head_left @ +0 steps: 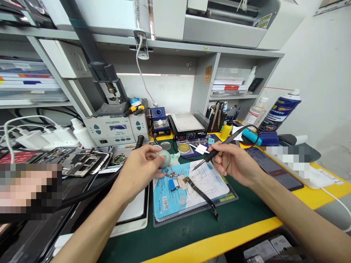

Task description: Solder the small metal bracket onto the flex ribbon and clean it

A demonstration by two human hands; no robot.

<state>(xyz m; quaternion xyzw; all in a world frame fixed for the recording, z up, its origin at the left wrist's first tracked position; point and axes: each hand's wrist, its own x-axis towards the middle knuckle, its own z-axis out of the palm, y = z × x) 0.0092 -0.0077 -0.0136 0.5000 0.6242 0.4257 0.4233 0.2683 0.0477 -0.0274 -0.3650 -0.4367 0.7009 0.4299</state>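
Note:
My left hand point(141, 170) has its fingers closed round a small, round, pale green object point(164, 157) whose kind I cannot make out. It is just above the far left part of a blue and white printed packet point(161, 202). On the packet lies a black flex cable point(202, 193) with a small connector board point(183, 182) and a blue tab point(173, 185) at its upper end. In my right hand point(236, 162) is a black soldering iron point(212, 155), gripped like a pen. Its tip points down and left, above the packet and apart from the cable.
Behind stand a soldering station point(160, 120), a hot plate point(188, 122) and a tin of yellowish paste point(183, 148). Phone boards point(82, 164) lie to the left. A spray can point(281, 111), a bottle point(253, 111) and a dark-screened device point(270, 168) are at the right.

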